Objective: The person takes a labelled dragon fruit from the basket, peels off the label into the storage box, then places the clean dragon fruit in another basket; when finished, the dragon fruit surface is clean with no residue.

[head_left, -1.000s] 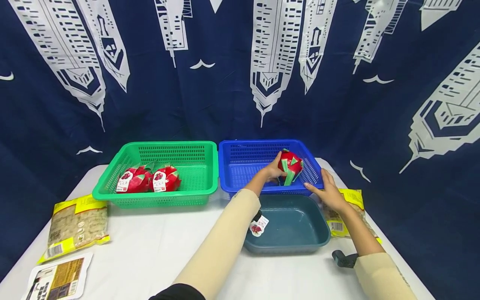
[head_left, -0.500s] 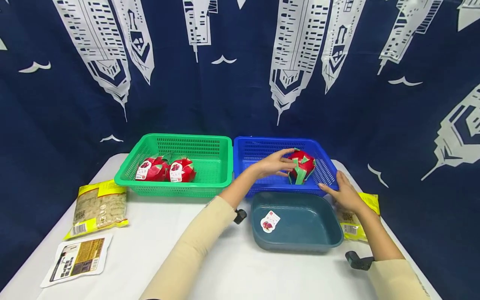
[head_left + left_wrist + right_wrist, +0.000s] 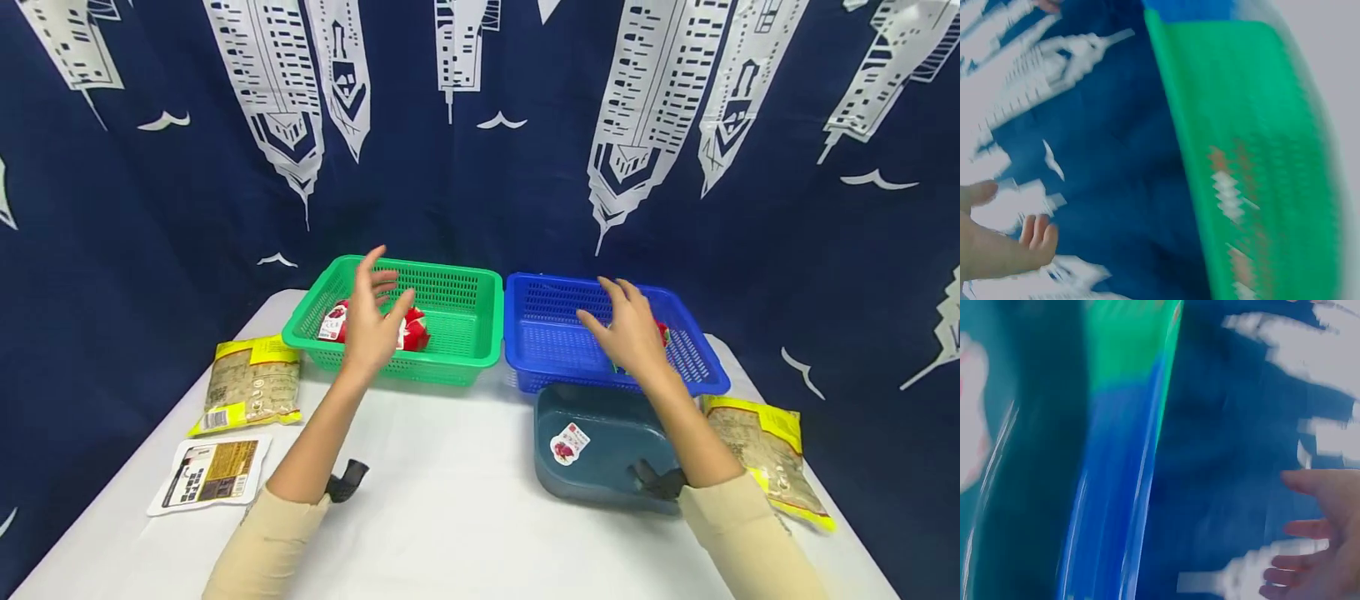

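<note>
My left hand (image 3: 371,323) is raised in front of the green basket (image 3: 467,362), fingers loosely bent with nothing in them. Two red dragon-fruit-like items (image 3: 415,330) with white labels lie in that basket, partly covered by the hand. Over the blue basket (image 3: 551,367) hovers my right hand (image 3: 630,332), its thumb and fingers spread apart and holding nothing. Behind it a similar red-and-green item (image 3: 663,333) sits in the blue basket, mostly hidden. Both wrist views are blurred; the left hand (image 3: 1007,244) and right hand (image 3: 1319,540) appear there without anything in their grasp.
A dark teal tub (image 3: 558,483) holding a fruit-printed label (image 3: 570,443) stands before the blue basket. Yellow bags (image 3: 255,385) lie at left and, right of the tub, another yellow bag (image 3: 772,450). A flat white packet (image 3: 210,473) lies at front left.
My left hand has let go of the red item in the blue basket and moved left to the green basket. The right hand has left the blue basket's rim and risen. The view has shifted.
</note>
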Tool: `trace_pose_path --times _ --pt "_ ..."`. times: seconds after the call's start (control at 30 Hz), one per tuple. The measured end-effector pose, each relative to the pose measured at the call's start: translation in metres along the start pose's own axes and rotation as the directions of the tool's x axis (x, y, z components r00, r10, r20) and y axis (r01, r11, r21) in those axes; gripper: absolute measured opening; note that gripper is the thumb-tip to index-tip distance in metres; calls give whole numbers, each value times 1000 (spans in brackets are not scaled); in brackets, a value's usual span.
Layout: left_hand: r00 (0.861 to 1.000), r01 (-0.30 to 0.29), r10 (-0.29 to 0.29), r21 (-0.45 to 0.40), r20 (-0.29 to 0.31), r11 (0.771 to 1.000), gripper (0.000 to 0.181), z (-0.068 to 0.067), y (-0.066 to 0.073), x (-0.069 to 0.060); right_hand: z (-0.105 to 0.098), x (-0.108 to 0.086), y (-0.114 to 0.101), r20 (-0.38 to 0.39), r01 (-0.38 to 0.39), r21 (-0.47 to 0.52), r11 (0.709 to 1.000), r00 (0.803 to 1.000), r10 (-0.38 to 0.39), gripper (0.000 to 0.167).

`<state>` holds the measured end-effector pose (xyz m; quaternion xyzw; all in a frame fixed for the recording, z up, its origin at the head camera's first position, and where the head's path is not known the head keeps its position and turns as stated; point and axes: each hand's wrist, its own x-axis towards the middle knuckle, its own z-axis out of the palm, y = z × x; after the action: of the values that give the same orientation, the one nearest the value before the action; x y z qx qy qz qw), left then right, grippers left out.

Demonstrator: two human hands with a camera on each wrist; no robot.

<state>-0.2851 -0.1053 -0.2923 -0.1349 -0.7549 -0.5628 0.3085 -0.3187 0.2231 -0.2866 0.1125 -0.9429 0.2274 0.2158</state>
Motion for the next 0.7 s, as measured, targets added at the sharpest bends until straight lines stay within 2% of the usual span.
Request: trace_pose_path --times 0.03,0.07,0.13,0.2,0.3,0.37,0.43,0.5,0.57,0.7 --pt "996 23 -22 19 -86 1000 61 -11 -7 -7 9 6 -15 -31 23 51 998 999 -21 62" --pt "986 62 -56 36 -159 997 62 -20 -14 -14 20 13 -30 -62 52 93 994 997 -47 60" --pt "952 164 -139 70 -274 984 64 -37 -31 -29 42 25 -59 -91 93 163 982 993 -79 60" --pt "913 269 -225 87 -341 959 66 -48 -47 -42 66 36 -85 -92 118 212 970 991 -100 62" --pt "865 416 -365 84 -345 905 68 -54 -70 -55 101 51 -117 -67 143 288 947 989 -129 66" --pt "845 477 -450 28 -288 878 69 -51 -83 -59 124 58 -132 -23 137 342 929 990 -138 70" --pt "828 515 -514 -61 -225 855 70 -46 -93 -60 146 63 -142 52 110 381 918 989 -140 74" --pt "816 522 -548 -172 -183 835 70 -40 -101 -59 167 65 -148 152 63 391 918 980 -132 78" --pt "816 502 -555 -276 -164 820 69 -35 -106 -58 184 66 -152 266 9 369 929 957 -115 82" --pt "844 415 -514 -417 -156 808 68 -27 -116 -59 204 66 -155 452 -54 313 948 887 -98 88"
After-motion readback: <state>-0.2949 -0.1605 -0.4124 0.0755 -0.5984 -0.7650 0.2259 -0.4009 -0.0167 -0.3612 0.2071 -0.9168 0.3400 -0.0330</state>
